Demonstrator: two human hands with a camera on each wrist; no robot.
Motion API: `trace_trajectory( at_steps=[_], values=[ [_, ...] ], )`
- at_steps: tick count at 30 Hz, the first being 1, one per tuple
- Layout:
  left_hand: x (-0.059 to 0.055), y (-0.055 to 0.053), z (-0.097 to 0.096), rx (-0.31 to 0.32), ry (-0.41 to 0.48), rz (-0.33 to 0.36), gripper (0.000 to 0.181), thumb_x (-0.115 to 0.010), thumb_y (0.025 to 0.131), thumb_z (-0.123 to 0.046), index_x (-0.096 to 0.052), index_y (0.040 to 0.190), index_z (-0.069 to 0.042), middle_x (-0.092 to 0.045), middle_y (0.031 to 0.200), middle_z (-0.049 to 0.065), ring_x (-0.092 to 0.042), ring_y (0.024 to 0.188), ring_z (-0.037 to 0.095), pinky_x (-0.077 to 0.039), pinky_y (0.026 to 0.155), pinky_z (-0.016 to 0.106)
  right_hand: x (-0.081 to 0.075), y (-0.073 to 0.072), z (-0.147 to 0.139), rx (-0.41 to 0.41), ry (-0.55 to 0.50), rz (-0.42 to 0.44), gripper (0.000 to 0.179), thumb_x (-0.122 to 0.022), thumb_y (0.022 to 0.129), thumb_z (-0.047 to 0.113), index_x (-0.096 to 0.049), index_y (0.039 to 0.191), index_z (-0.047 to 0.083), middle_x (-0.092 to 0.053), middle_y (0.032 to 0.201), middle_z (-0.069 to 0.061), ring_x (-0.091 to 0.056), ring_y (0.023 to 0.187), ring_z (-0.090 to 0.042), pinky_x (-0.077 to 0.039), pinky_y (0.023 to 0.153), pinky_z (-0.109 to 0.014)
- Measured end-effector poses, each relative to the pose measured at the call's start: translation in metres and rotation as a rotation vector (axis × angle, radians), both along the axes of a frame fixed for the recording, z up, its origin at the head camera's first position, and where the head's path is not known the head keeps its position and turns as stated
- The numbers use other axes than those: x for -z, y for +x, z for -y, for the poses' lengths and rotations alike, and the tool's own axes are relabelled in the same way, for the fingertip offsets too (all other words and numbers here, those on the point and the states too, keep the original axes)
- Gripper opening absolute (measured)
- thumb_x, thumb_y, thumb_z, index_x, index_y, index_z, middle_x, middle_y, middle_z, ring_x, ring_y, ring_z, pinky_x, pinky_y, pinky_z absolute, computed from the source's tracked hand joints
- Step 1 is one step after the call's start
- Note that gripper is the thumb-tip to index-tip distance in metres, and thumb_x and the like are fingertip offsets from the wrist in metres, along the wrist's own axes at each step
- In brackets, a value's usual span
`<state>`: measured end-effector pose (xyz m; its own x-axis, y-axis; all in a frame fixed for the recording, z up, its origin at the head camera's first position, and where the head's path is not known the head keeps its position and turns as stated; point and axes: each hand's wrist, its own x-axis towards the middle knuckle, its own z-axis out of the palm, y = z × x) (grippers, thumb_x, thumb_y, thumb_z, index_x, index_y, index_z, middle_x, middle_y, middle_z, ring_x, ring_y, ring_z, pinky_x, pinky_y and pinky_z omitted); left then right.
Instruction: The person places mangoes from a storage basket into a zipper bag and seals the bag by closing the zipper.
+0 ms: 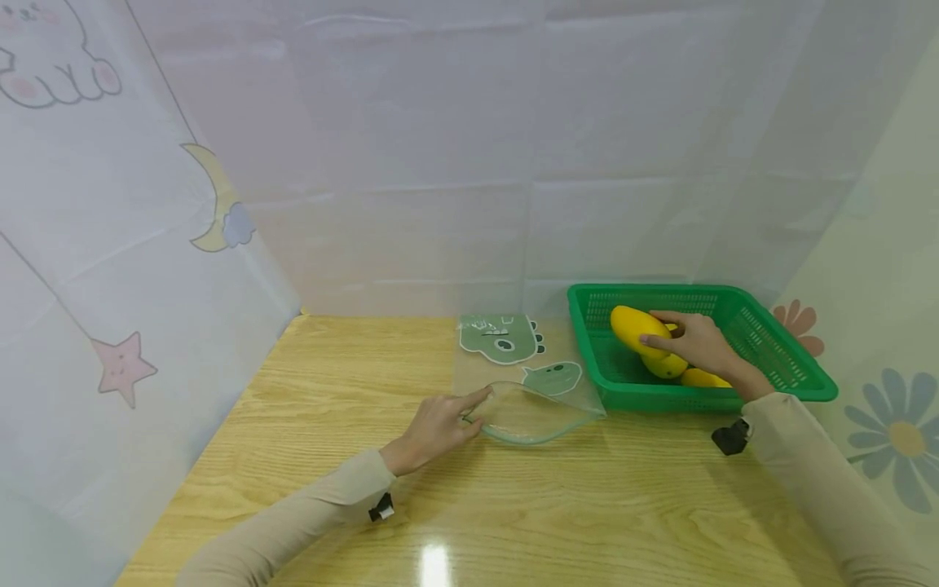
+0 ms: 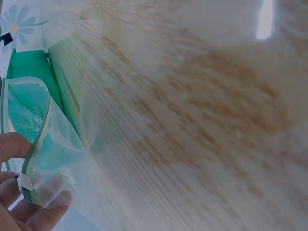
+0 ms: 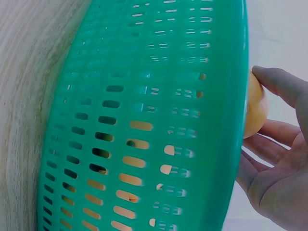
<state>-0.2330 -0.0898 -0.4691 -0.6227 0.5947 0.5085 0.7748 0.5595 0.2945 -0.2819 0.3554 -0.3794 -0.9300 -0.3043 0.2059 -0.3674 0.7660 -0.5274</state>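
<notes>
My right hand (image 1: 698,342) grips a yellow mango (image 1: 635,326) by its end, inside the green basket (image 1: 660,398) and above other yellow mangoes (image 1: 666,366). Seen from the right wrist, the basket wall hides most of that mango, and only its top (image 3: 256,108) shows beside the fingers. With thumb and fingers, my left hand (image 1: 438,428) pinches the edge of a clear zipper bag (image 1: 528,412) with green dinosaur prints. The bag's mouth gapes between its two rims. In the left wrist view a white slider (image 2: 24,182) sits on its green zip near the fingers.
The bag lies on a wood-grain table (image 1: 352,383), left of the basket and close to its side. A pale sheet (image 1: 411,163) hangs behind the table. Printed wall coverings with a moon (image 1: 213,196) and flowers (image 1: 905,439) stand at both sides.
</notes>
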Motion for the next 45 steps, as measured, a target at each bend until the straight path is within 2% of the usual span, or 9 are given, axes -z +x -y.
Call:
trace_trajectory(
  at_steps=[8, 12, 19, 22, 28, 31, 34, 41, 45],
  values=[
    [0.001, -0.001, -0.001, -0.002, -0.009, 0.002, 0.052, -0.079, 0.083, -0.008, -0.063, 0.131, -0.003, -0.066, 0.067, 0.001, -0.018, 0.039, -0.006, -0.021, 0.036, 0.010, 0.000, 0.002, 0.000, -0.003, -0.023, 0.006, 0.062, -0.067, 0.096, 0.027, -0.046, 0.143, -0.007, -0.052, 0.134, -0.034, -0.064, 0.101, -0.043, -0.057, 0.072, -0.040],
    [0.001, -0.001, -0.001, -0.010, -0.016, 0.002, 0.052, -0.079, 0.083, -0.008, -0.063, 0.132, -0.004, -0.062, 0.061, 0.000, -0.018, 0.040, -0.006, -0.021, 0.036, 0.010, 0.000, 0.004, 0.001, -0.014, -0.044, 0.021, 0.061, -0.066, 0.096, 0.026, -0.045, 0.144, -0.006, -0.051, 0.135, -0.034, -0.063, 0.103, -0.044, -0.057, 0.071, -0.036],
    [-0.001, 0.000, -0.001, 0.004, -0.005, 0.004, 0.054, -0.079, 0.082, -0.005, -0.061, 0.133, -0.002, -0.074, 0.084, 0.012, -0.020, 0.041, -0.004, -0.021, 0.036, 0.011, -0.003, 0.007, 0.003, -0.023, -0.071, 0.035, 0.062, -0.065, 0.097, 0.026, -0.043, 0.145, -0.006, -0.051, 0.134, -0.034, -0.062, 0.104, -0.045, -0.056, 0.069, -0.030],
    [-0.002, 0.001, -0.001, 0.003, -0.011, 0.009, 0.054, -0.078, 0.083, -0.005, -0.061, 0.133, -0.002, -0.072, 0.077, 0.008, -0.020, 0.041, -0.004, -0.021, 0.037, 0.011, -0.006, 0.009, 0.004, -0.005, -0.060, 0.023, 0.062, -0.066, 0.097, 0.028, -0.044, 0.145, -0.005, -0.053, 0.134, -0.032, -0.062, 0.103, -0.043, -0.054, 0.071, -0.029],
    [-0.002, 0.000, -0.001, -0.012, -0.021, 0.005, 0.053, -0.079, 0.083, -0.007, -0.062, 0.133, -0.003, -0.063, 0.062, 0.000, -0.020, 0.041, -0.005, -0.022, 0.037, 0.011, -0.009, 0.011, 0.007, -0.012, -0.039, 0.009, 0.062, -0.065, 0.097, 0.029, -0.045, 0.145, -0.004, -0.052, 0.135, -0.032, -0.061, 0.105, -0.044, -0.055, 0.076, -0.042],
    [-0.003, 0.000, 0.000, -0.014, -0.020, 0.009, 0.053, -0.079, 0.083, -0.008, -0.062, 0.133, -0.003, -0.062, 0.062, 0.000, -0.021, 0.041, -0.004, -0.023, 0.037, 0.011, -0.009, 0.011, 0.009, -0.019, -0.035, -0.005, 0.061, -0.066, 0.097, 0.029, -0.046, 0.144, -0.004, -0.052, 0.136, -0.031, -0.061, 0.105, -0.044, -0.055, 0.077, -0.047],
    [-0.003, -0.001, 0.000, -0.009, -0.019, 0.013, 0.053, -0.079, 0.083, -0.008, -0.061, 0.133, -0.003, -0.064, 0.066, 0.000, -0.020, 0.041, -0.004, -0.023, 0.037, 0.011, -0.010, 0.011, 0.010, -0.020, -0.032, -0.016, 0.061, -0.066, 0.096, 0.028, -0.046, 0.144, -0.003, -0.053, 0.135, -0.030, -0.061, 0.104, -0.044, -0.055, 0.077, -0.046],
    [-0.003, -0.001, 0.000, 0.005, -0.008, 0.025, 0.054, -0.078, 0.082, -0.005, -0.061, 0.133, -0.002, -0.073, 0.082, 0.010, -0.021, 0.041, -0.004, -0.023, 0.037, 0.011, -0.011, 0.014, 0.012, -0.023, -0.038, -0.015, 0.061, -0.066, 0.096, 0.029, -0.046, 0.145, -0.002, -0.052, 0.136, -0.031, -0.060, 0.106, -0.045, -0.054, 0.078, -0.055],
    [-0.002, -0.002, 0.000, 0.005, -0.006, 0.011, 0.053, -0.079, 0.082, -0.005, -0.062, 0.132, -0.003, -0.070, 0.072, 0.005, -0.020, 0.041, -0.005, -0.022, 0.037, 0.011, -0.010, 0.015, 0.014, -0.024, -0.040, -0.019, 0.061, -0.067, 0.095, 0.028, -0.047, 0.144, -0.002, -0.052, 0.136, -0.031, -0.060, 0.105, -0.045, -0.054, 0.077, -0.054]
  ],
)
